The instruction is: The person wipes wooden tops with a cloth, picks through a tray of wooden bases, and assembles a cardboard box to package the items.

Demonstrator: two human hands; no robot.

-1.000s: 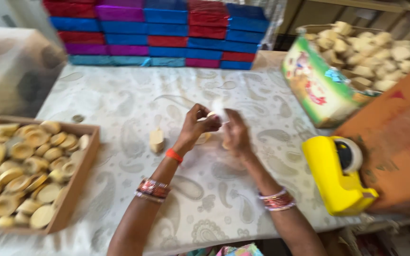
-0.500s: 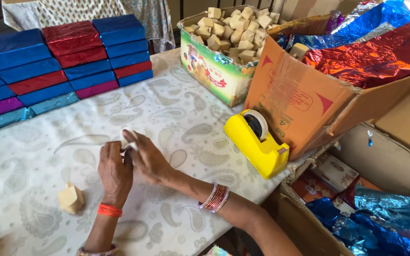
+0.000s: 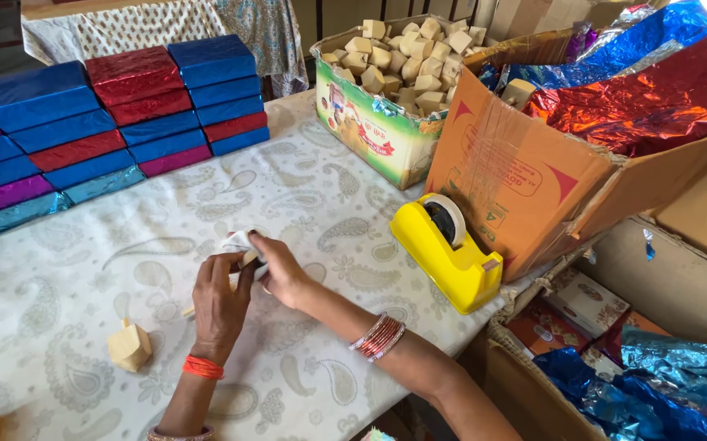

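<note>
While bare patterned cloth (image 3: 84, 269) lies around them, my left hand (image 3: 221, 304) and right hand (image 3: 281, 273) pinch a small white-wrapped block (image 3: 243, 245); a tan block (image 3: 129, 346) sits left.

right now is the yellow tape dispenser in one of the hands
No, the yellow tape dispenser sits on the table by the cardboard box, apart from both hands, which are together on a small white-wrapped piece.

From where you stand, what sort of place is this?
Probably a small packing workshop: stacked foil-wrapped boxes, a carton of tan blocks, a yellow tape dispenser, and both hands wrapping a small piece in clear film.
</note>
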